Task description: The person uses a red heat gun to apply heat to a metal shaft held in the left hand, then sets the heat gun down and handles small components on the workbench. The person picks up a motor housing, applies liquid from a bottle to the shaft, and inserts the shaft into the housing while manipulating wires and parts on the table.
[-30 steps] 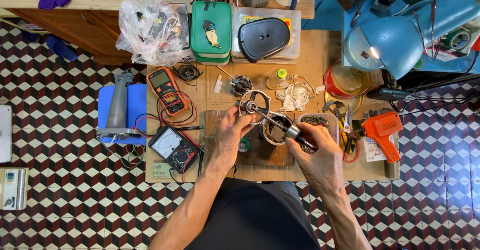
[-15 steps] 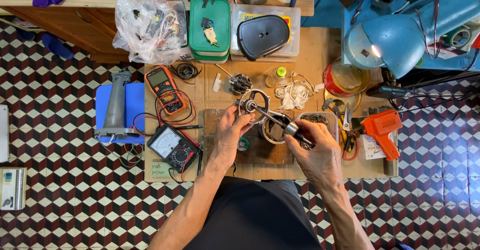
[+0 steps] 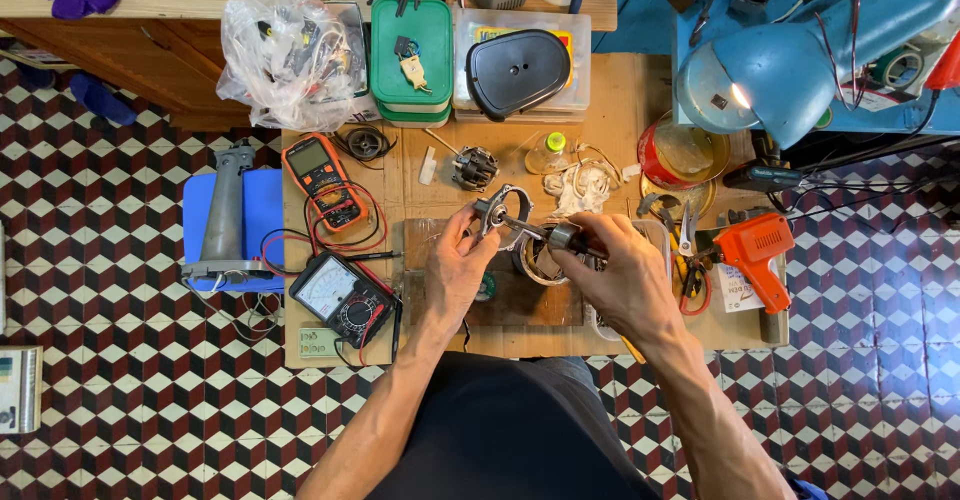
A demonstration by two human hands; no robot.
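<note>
Shifted slightly leftward, the stiff, heavy-looking metal bracket (image 3: pixel 503 212) is gripped by the left hand (image 3: pixel 458 265); the shaft (image 3: pixel 560 236) is clamped by the right hand (image 3: pixel 625 275).

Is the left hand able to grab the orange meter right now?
Probably not at once. The left hand is busy gripping a metal bracket, which it would have to set down first. The orange meter lies close on its side, with only red leads between them.
</note>
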